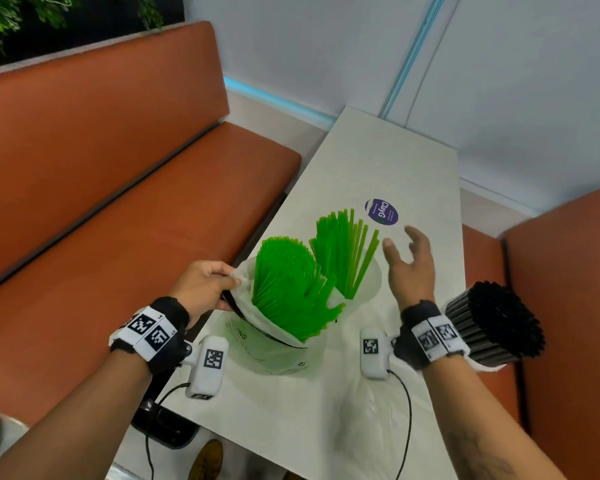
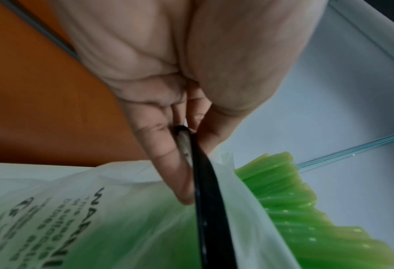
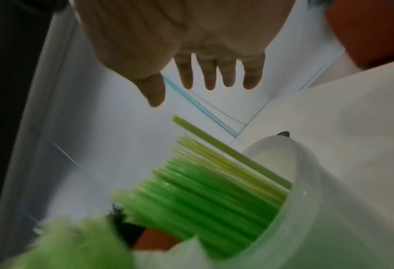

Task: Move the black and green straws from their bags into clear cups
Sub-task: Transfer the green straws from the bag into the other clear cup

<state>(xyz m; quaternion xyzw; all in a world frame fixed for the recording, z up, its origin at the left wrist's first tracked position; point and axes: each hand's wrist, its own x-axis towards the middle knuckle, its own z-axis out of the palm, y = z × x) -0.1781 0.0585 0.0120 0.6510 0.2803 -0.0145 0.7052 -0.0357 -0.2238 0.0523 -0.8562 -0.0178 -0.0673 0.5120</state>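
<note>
Green straws [image 1: 291, 292] stand as a dense bundle in a thin, milky plastic bag [image 1: 271, 348] on the pale desk [image 1: 378, 161], and that bag serves as the landmark here. Nearest the viewer, beside the bag, an empty crumpled clear bag [image 1: 368, 410] lies flat on the desk. At the bag's left rim the left hand [image 1: 205, 285] pinches the film and its black edge strip between thumb and fingers, holding the mouth open. Just behind the bag, touching it, a clear cup [image 1: 368, 282] already holds a looser fan of green straws [image 1: 343, 251] leaning outward. To the right of the bag a tight round bundle of black straws [image 1: 492, 320] stands at the desk's right edge; its container is largely hidden behind the right wrist. Beyond the cup the right hand [image 1: 409, 265] hovers with fingers spread and relaxed, holding nothing. Farther off lies a round purple sticker [image 1: 381, 211], then the orange bench seat [image 1: 101, 168]. The straws look light, thin, smooth and fairly stiff, likely to slip and splay if held loosely; I would take a modest bunch around its upper part, above the bag's rim, squeezing gently so none kink. The bag film is soft and will likely sag once let go.
</note>
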